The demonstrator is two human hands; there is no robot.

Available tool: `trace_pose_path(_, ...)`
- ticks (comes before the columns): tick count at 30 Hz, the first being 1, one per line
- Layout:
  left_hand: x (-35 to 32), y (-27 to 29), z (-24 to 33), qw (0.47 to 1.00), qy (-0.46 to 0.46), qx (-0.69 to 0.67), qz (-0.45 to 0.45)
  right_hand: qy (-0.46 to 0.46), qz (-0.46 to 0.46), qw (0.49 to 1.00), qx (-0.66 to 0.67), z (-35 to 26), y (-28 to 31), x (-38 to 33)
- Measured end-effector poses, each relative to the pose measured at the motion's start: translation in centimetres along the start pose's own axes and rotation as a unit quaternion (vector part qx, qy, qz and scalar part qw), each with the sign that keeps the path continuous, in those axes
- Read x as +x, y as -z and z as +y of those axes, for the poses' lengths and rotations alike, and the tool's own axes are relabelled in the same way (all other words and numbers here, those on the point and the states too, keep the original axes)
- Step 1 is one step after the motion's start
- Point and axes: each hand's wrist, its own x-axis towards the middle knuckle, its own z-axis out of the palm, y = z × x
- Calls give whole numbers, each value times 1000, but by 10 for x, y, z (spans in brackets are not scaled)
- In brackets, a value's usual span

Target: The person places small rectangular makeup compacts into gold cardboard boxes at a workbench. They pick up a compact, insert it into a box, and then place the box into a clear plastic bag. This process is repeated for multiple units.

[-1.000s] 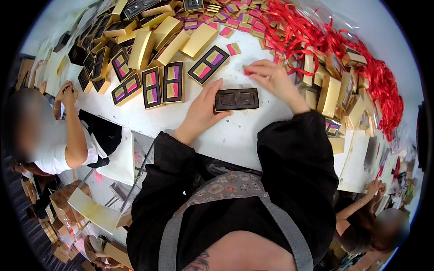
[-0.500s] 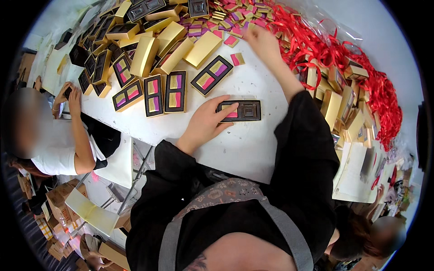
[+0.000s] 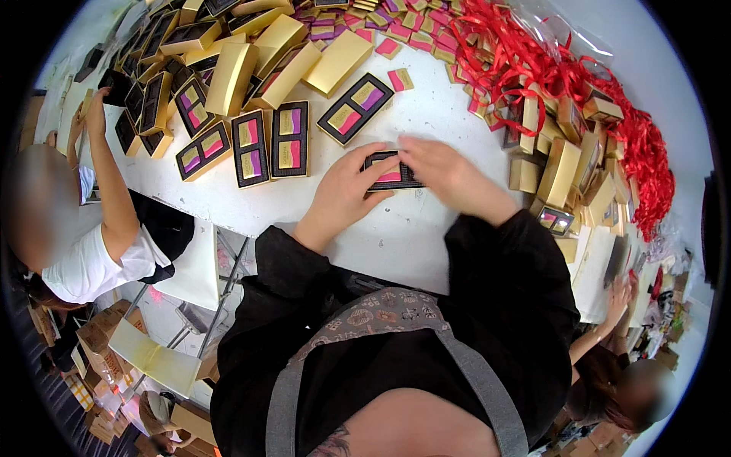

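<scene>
A small gold box with a black two-compartment tray [image 3: 373, 161] lies on the white table in front of me. A pink-and-gold wrapped square [image 3: 390, 176] sits in its left compartment. My left hand [image 3: 340, 190] grips the left end of that box, thumb on the near side and fingers over the top. Over the right compartment is my right hand [image 3: 455, 179], fingers closed together and slightly blurred; whatever they hold is hidden. Beyond them stands a filled two-compartment box [image 3: 355, 109], with a loose wrapped square [image 3: 400, 79] beside it.
Gold boxes [image 3: 232, 78] pile up at the far left, with several filled ones [image 3: 250, 149] nearer. Loose wrapped squares [image 3: 415, 32] cover the far edge. Red ribbons [image 3: 640, 167] and more gold boxes [image 3: 560, 171] crowd the right. Co-workers [image 3: 99, 236] sit at both sides.
My right hand has come back from the loose wrapped squares to the right compartment of the box. My left hand stays on the box. The co-worker at left has reached farther out.
</scene>
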Motion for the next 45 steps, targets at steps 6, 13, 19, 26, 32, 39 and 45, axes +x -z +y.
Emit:
trace_pose_path(6,-1,1,2,999,27,-37,21,21,-70,992,-102,-36,-7,-10)
trace_pose_path(13,-2,24,5,998,-33,47,-41,65,0,994,-91,-2,-13,-16)
trace_pose_path(19,56,166,-68,842,205,430,254,22,171,985,29,-2,-3,52)
trace_pose_path(26,39,165,-80,763,181,-550,288,-67,310,942,110,43,-28,115)
trace_pose_path(32,7,134,-38,750,285,-575,162,-287,199,914,208,88,-12,201)
trace_pose_path(39,84,133,-11,879,403,222,126,-417,279,847,173,179,-32,294)
trace_pose_path(45,43,104,4,919,80,240,303,-208,232,792,524,89,36,176)
